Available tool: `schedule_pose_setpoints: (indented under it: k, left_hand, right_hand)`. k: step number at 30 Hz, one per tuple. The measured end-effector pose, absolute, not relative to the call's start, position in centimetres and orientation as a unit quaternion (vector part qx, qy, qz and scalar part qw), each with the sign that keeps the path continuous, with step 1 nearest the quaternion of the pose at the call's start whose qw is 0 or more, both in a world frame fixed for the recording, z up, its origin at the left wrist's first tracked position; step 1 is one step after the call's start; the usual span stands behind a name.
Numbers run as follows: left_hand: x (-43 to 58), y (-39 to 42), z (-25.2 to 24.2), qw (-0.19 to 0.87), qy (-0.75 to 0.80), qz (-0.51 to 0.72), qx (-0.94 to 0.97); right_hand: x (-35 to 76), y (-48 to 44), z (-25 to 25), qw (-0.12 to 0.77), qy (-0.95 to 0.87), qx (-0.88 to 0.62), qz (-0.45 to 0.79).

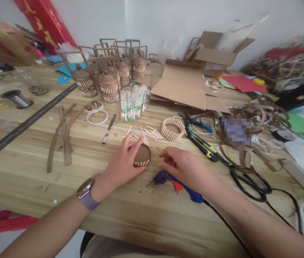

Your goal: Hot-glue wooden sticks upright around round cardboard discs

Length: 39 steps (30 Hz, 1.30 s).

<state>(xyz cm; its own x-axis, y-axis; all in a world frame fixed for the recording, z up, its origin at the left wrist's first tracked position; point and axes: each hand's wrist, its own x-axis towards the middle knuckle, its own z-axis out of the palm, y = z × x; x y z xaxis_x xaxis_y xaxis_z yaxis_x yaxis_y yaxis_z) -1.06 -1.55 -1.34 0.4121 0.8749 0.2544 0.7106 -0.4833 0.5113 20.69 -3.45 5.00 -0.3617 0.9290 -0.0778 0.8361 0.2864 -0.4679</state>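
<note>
My left hand [123, 157] wears a watch at the wrist. Its thumb and fingers straddle a shallow round brown cardboard base [142, 154] with short pale sticks standing along part of its edge. To the right of that base, my right hand [178, 161] hovers with its fingers bent and the thumb apart from the fingertips; nothing shows between them. Just below it, a blue glue gun [165, 178] with a red trigger lies on the table. Loose pale sticks [152, 134] are scattered behind the base. A second round base [172, 129] has sticks standing all around its rim.
Pliers [192, 125], a yellow-black cutter [202, 145] and scissors [250, 182] lie to the right, near curled brown strips [259, 118]. Bagged sticks [134, 102], small lidded baskets with handles [109, 84] and flat cardboard [181, 84] stand behind. A pen-like knife [109, 129] lies left.
</note>
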Motion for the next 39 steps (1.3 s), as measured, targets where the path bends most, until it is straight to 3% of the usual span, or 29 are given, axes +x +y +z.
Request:
schedule_pose_setpoints:
  k: [13, 20, 26, 31, 34, 39]
  left_hand:
    - [-1.4, -1.2, -1.5, 0.177, 0.472, 0.234, 0.831]
    - [-1.4, -1.2, -1.1, 0.180, 0.476, 0.221, 0.832]
    - [-1.5, -1.2, -1.0, 0.169, 0.483, 0.227, 0.829]
    - [-2.0, -0.8, -0.7, 0.192, 0.492, 0.248, 0.812]
    - [-2.4, -0.5, -0.8, 0.218, 0.480, 0.270, 0.806]
    - [-2.7, -0.3, -1.0, 0.250, 0.453, 0.315, 0.795]
  right_hand:
    - [17.6, -1.9, 4.5, 0.017, -0.816, -0.543, 0.197]
    - [18.0, -1.7, 4.3, 0.024, -0.818, -0.541, 0.195]
    - [19.6, -2.2, 4.1, 0.081, -0.812, -0.550, 0.179]
    - [22.7, -5.0, 5.4, -0.022, -0.788, -0.605, 0.111]
    - [24.6, -6.4, 5.6, -0.080, -0.767, -0.608, 0.190]
    - [25.9, -6.4, 3.9, -0.001, -0.752, -0.589, 0.296]
